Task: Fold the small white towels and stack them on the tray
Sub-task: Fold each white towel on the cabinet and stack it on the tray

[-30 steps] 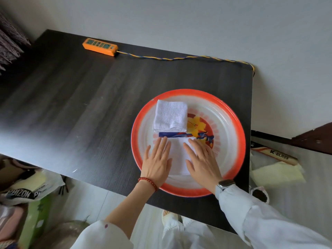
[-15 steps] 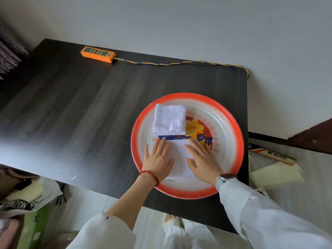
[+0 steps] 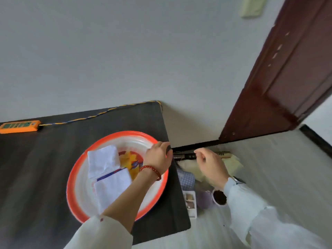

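A dark worktop [image 3: 45, 159] is standing against a pale wall [image 3: 125, 51]. An orange power strip [image 3: 19, 126] is lying at the worktop's far edge, its yellow-and-blue braided cable [image 3: 100, 113] running along that edge to the corner. A dark red-brown door [image 3: 287, 69] is standing to the right, with a pale switch plate [image 3: 252, 6] sitting on the wall near it. On the floor beside the worktop, a yellowish cloth [image 3: 231, 162], a long box [image 3: 222, 154], a blue patterned item [image 3: 187, 178], a white compartment box [image 3: 190, 203] and a cup of dark contents [image 3: 219, 197] are lying close together.
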Demonstrator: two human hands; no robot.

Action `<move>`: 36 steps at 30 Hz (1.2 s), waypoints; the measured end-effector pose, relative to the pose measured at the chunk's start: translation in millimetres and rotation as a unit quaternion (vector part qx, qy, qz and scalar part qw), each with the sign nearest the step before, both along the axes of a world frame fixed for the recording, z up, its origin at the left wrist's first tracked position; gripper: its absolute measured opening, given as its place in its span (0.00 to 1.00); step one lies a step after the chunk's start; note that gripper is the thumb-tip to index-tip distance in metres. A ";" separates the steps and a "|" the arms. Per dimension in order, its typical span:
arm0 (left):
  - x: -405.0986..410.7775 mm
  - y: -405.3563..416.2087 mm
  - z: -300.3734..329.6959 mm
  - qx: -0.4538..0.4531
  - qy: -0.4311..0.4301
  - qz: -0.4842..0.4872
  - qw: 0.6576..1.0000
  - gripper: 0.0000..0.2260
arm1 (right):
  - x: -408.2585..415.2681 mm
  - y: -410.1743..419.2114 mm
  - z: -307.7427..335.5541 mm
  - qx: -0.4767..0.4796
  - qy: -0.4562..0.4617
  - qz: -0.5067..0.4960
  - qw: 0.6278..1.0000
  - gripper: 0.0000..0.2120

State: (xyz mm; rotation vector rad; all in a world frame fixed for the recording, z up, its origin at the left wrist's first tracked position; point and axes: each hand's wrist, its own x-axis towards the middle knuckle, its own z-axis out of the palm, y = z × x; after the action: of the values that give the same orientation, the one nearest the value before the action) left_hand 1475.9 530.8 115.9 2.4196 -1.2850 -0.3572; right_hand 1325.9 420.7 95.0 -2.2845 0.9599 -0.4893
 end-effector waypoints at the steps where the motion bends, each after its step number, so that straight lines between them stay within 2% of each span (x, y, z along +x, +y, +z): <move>1: -23.6 -20.3 6.6 -0.010 -0.006 -0.028 1.000 0.16 | -29.3 -12.2 6.8 -0.005 -0.005 -0.034 0.999 0.10; 5: -143.0 -97.1 30.6 -0.035 -0.015 -0.127 0.991 0.15 | -163.0 -51.4 30.1 -0.016 -0.003 -0.167 0.986 0.10; 10: -342.0 -172.4 53.4 -0.062 -0.014 -0.269 0.961 0.15 | -372.5 -78.1 49.7 -0.035 -0.017 -0.307 0.951 0.09; 16: -582.4 -228.6 73.5 -0.088 0.008 -0.448 0.890 0.16 | -612.1 -67.6 66.8 -0.038 -0.035 -0.475 0.878 0.10; 21: -755.6 -255.5 83.3 -0.089 0.005 -0.568 0.818 0.16 | -764.0 -51.2 70.2 -0.032 -0.018 -0.598 0.801 0.11; 29: -987.8 -323.0 50.3 -0.056 0.031 -0.680 0.731 0.14 | -965.2 -80.9 40.9 -0.006 -0.006 -0.685 0.728 0.13; 36: -1170.7 -413.6 37.9 -0.020 0.063 -0.702 0.709 0.13 | -1137.2 -146.0 39.4 0.054 0.005 -0.711 0.702 0.13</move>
State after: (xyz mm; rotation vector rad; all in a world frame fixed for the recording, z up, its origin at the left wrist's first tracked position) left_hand 305.2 117.2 153.8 0.8231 -2.7305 -0.7943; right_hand 188.7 274.8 134.5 -0.9671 2.5571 -0.9344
